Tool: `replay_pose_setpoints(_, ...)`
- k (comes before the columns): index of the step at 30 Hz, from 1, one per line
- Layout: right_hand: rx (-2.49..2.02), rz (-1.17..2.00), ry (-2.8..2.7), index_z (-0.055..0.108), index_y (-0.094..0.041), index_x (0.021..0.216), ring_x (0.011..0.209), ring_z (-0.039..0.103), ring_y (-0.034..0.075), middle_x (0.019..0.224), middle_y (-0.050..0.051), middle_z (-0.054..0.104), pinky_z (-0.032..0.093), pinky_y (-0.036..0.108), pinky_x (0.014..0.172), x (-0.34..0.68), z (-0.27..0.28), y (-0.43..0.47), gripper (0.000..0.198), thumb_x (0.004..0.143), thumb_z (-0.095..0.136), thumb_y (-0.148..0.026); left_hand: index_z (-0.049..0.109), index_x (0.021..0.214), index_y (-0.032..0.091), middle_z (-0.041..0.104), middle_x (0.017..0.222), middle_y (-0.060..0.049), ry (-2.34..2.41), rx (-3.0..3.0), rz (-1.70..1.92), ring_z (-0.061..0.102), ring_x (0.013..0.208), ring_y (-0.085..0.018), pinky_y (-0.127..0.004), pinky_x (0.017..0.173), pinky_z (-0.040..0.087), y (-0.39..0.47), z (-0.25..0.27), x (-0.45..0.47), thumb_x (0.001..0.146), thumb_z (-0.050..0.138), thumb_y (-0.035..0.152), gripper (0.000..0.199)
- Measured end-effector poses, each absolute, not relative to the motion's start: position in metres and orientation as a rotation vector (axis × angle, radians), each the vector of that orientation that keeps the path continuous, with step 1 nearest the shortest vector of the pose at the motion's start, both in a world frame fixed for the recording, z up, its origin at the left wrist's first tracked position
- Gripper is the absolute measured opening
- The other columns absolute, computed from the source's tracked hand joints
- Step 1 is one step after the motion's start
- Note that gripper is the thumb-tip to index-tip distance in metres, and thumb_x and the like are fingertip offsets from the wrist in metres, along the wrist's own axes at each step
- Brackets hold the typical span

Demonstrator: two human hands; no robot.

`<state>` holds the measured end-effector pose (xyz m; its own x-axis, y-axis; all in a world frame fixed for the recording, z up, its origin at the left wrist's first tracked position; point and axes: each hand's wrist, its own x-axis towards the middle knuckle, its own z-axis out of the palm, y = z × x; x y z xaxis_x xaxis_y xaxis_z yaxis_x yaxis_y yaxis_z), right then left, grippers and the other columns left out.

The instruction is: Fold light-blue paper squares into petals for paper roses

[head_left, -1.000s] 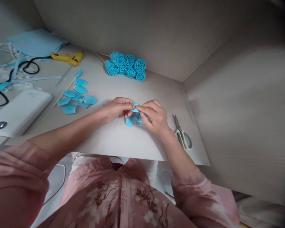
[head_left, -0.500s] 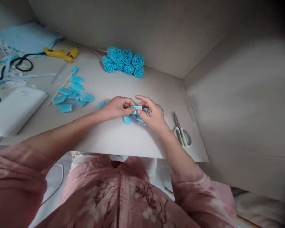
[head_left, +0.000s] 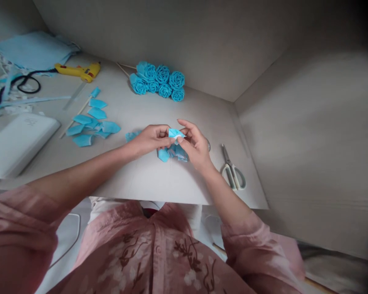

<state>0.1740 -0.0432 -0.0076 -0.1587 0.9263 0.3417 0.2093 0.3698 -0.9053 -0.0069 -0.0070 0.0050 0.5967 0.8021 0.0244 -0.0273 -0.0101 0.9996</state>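
Between my two hands is a small blue fabric petal [head_left: 176, 133] with a white underside, its edge bent over. My left hand [head_left: 155, 137] pinches its left side between thumb and fingers. From the other side my right hand [head_left: 196, 143] grips it with the thumb in front, the index finger raised. Just below on the table lie several more blue pieces [head_left: 163, 155], partly covered by my right hand. A bit of crinkled blue material [head_left: 131, 135] shows behind my left wrist.
Scissors [head_left: 231, 169] lie at the right. Blue fabric roses [head_left: 163, 80] rest at the back. Loose petals [head_left: 92, 124] and a stick [head_left: 76, 115] are to the left, near a white power bank [head_left: 24, 141]. A yellow glue gun [head_left: 79, 72] and stacked blue sheets [head_left: 33, 49] lie farther back.
The petal in my fingers has turned from a narrow folded strip to a more opened, tilted shape showing more blue. My hands stay in nearly the same place.
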Motion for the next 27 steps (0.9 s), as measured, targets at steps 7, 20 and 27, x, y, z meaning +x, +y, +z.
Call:
replay_pose_setpoints(7, -1.068, 0.915, -1.653, 0.057, -0.026, 0.132, 0.090, 0.062, 0.016, 0.098, 0.003, 0.064, 0.054, 0.031, 0.082, 0.1756, -0.0053, -0.0420, 0.050, 0.086, 0.066, -0.045, 0.057, 0.077, 0.016, 0.056, 0.059, 0.004, 0.754, 1.416, 0.850, 0.051, 0.051, -0.007, -0.018, 0.049, 0.040, -0.0047, 0.0071, -0.0088, 0.073, 0.072, 0.031, 0.021)
replay_pose_setpoints(20, -1.068, 1.009, -1.445, 0.062, -0.026, 0.124, 0.071, 0.057, 0.012, 0.078, -0.003, 0.057, 0.049, 0.025, 0.065, 0.1768, -0.0073, -0.0385, 0.046, 0.083, 0.070, -0.046, 0.062, 0.076, 0.015, 0.057, 0.059, 0.003, 0.679, 1.377, 0.775, 0.050, 0.052, -0.007, -0.019, 0.049, 0.038, -0.0048, 0.0048, -0.0094, 0.073, 0.077, 0.037, 0.027)
replay_pose_setpoints(27, -1.063, 0.958, -1.459, 0.061, -0.026, 0.126, 0.072, 0.055, 0.012, 0.079, -0.003, 0.056, 0.049, 0.026, 0.068, 0.1786, -0.0087, -0.0387, 0.048, 0.083, 0.070, -0.047, 0.062, 0.075, 0.015, 0.060, 0.063, 0.001, 0.704, 1.338, 0.765, 0.052, 0.054, -0.008, -0.020, 0.051, 0.037, -0.0049, 0.0085, -0.0113, 0.074, 0.074, 0.038, 0.026)
